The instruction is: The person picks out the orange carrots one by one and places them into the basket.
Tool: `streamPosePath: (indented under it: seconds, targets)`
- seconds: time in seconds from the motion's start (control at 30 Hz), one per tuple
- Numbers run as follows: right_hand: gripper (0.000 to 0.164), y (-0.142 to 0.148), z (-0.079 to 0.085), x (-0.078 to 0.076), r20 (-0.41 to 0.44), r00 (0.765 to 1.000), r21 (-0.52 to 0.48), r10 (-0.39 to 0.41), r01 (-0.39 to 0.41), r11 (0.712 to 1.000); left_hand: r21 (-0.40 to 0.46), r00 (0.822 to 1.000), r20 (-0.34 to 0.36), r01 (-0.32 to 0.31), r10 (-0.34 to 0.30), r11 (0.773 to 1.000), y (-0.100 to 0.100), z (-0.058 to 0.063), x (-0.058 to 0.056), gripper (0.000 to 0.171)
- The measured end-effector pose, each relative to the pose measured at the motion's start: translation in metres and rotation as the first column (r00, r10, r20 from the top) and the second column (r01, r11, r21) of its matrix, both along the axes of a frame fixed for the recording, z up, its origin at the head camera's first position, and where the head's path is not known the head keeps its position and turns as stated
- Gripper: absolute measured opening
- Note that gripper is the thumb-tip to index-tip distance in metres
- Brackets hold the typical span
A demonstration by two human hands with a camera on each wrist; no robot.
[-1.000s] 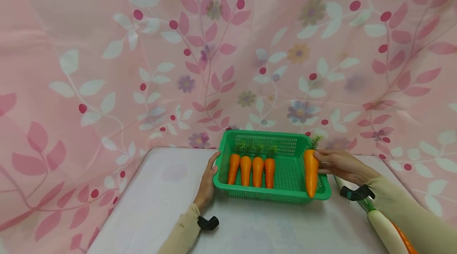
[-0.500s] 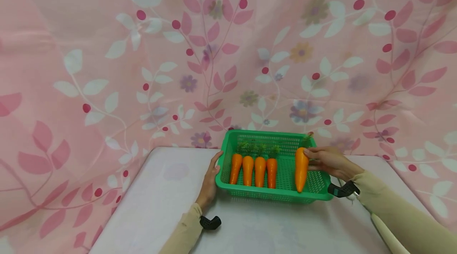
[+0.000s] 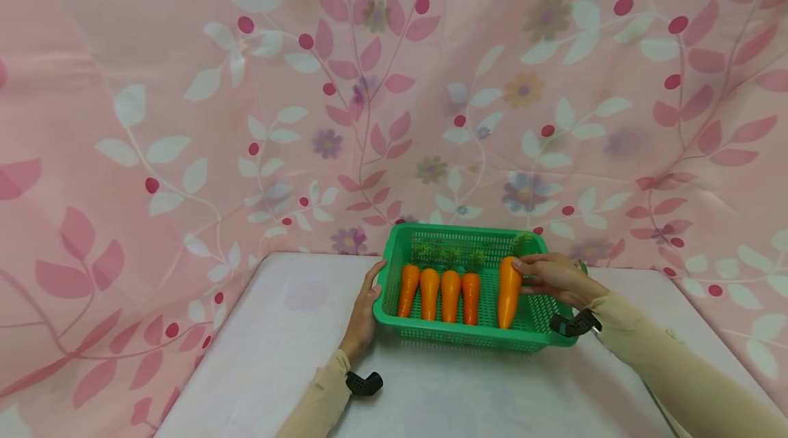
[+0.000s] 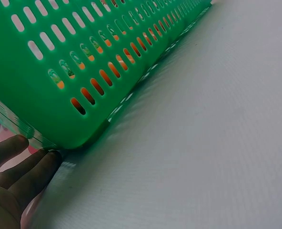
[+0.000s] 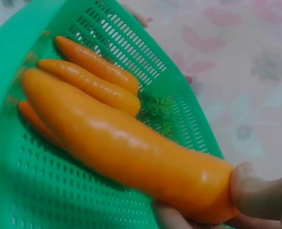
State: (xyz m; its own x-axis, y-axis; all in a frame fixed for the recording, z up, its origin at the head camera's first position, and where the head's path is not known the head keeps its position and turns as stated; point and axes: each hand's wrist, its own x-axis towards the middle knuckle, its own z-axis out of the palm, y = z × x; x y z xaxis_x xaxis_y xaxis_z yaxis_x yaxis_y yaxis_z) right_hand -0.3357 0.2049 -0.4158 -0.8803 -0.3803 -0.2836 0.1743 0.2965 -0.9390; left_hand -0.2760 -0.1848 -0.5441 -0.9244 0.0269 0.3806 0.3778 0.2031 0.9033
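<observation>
A green perforated plastic basket [image 3: 458, 333] stands on the table with several orange carrots [image 3: 451, 295] lying side by side in its left half, leafy tops toward the back. My right hand [image 3: 557, 277] pinches another carrot [image 3: 508, 293] by its thick end, thumb on top and fingers beneath, inside the basket's right half. In the right wrist view this carrot [image 5: 122, 145] slants above the others, its tip toward the near wall. My left hand [image 3: 361, 315] is at the basket's left end, its extended fingers [image 4: 36, 174] touching the outside near the bottom corner.
The table [image 3: 295, 342] has a white cover. Behind it hangs a pink floral cloth [image 3: 345, 96]. My right sleeve [image 3: 683, 369] covers most of a white radish at the table's right side. Each wrist wears a black camera [image 3: 364, 384].
My right hand has carried its carrot leftward and lower, from over the basket's right rim to inside, beside the row. My left hand has stayed at the left end.
</observation>
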Motion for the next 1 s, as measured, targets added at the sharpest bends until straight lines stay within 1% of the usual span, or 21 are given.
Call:
streamPosePath:
  seconds: [0.1,0.3,0.43,0.7,1.0]
  targets:
    - [0.069,-0.003,-0.002,-0.001,-0.001,1.000,0.024,-0.010,0.010,1.000,0.000,1.000,0.000,-0.003,0.003,1.000,-0.001,-0.001,-0.001,0.052]
    - [0.069,-0.011,-0.006,-0.004,0.010,1.000,0.048,-0.016,0.016,0.999,0.014,1.000,0.007,0.010,-0.010,1.000,0.000,0.000,0.001,0.052]
    - [0.069,-0.016,-0.006,-0.005,0.010,1.000,0.072,-0.021,0.020,0.997,0.010,1.000,0.012,0.002,-0.002,1.000,0.000,0.001,0.001,0.052]
    - [0.069,-0.021,-0.008,-0.011,0.029,0.999,0.109,0.016,-0.019,0.994,0.008,1.000,0.015,0.005,-0.005,1.000,0.002,0.001,0.001,0.052]
    - [0.070,-0.029,-0.010,-0.016,0.060,0.998,0.085,0.031,-0.036,0.996,0.006,1.000,0.023,0.000,0.000,1.000,0.001,0.001,0.001,0.052]
